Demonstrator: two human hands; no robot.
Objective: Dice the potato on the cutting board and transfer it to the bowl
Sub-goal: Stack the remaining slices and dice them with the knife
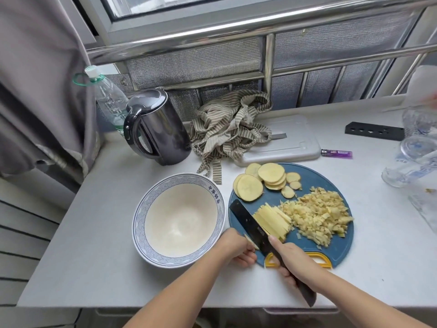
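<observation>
A round blue cutting board (316, 178) with a yellow handle lies on the white counter. Potato slices (264, 179) lie at its back left, a stack of potato strips (272, 221) at front left, and a pile of diced potato (319, 214) on the right. My right hand (293, 261) grips the handle of a black cleaver (248, 221), whose blade lies along the strips' left side. My left hand (236, 247) sits at the board's front left edge, fingers curled on a small potato piece (251, 242) left of the blade. An empty blue-rimmed white bowl (142, 223) stands left of the board.
A black kettle (153, 129) and a plastic bottle (111, 100) stand at the back left. A striped cloth (227, 129) lies on a grey lid (290, 143) behind the board. A purple lighter (337, 153), a black strip (373, 130) and clear bottles (416, 157) are at the right.
</observation>
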